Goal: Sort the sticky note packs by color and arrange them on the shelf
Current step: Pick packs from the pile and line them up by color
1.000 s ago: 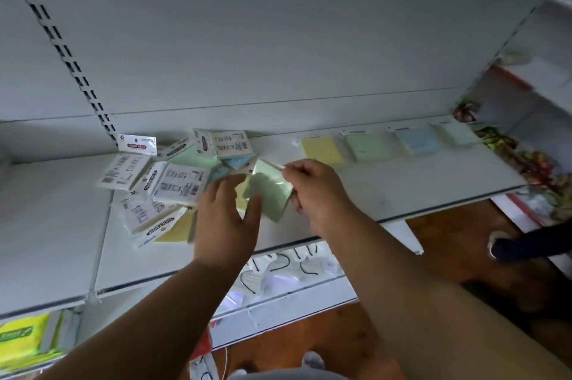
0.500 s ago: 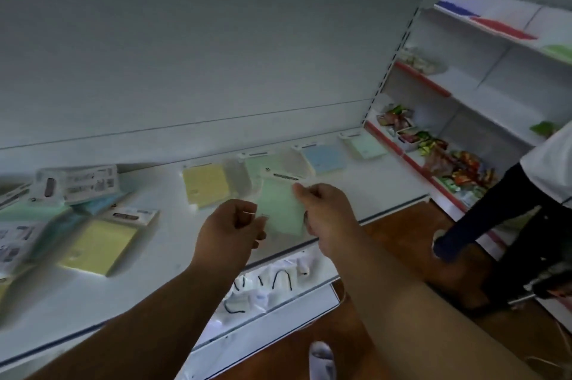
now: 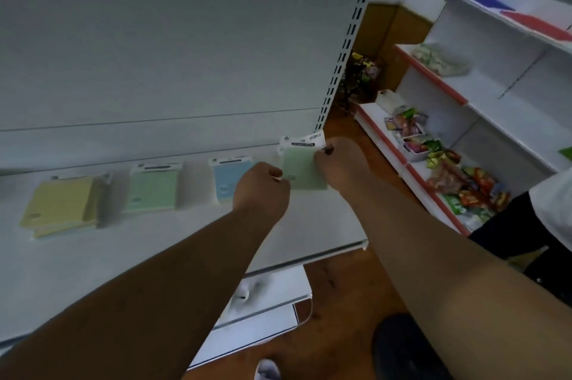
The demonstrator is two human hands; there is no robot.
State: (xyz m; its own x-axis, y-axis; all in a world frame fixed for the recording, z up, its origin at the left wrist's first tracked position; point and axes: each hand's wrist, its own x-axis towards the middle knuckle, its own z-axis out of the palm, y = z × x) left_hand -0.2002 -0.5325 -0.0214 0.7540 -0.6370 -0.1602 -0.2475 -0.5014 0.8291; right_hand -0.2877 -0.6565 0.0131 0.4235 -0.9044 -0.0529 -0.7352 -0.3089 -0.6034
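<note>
Gripping the pale green sticky note pack [image 3: 305,169], both the left hand [image 3: 263,186] and right hand [image 3: 339,159] pinch its edges. Letting go unevenly could skew it off the shelf [image 3: 185,249] row.

Dim, flat light with a grey-green cast; the shelf [image 3: 192,243] shows only soft shadows beside the packs. The whole view is slightly blurred, and wide-angle distortion bends lines toward the edges.

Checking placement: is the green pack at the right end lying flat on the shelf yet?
Cannot tell. Both hands, left and right, pinch the green pack over the shelf; contact underneath is hidden.
</note>
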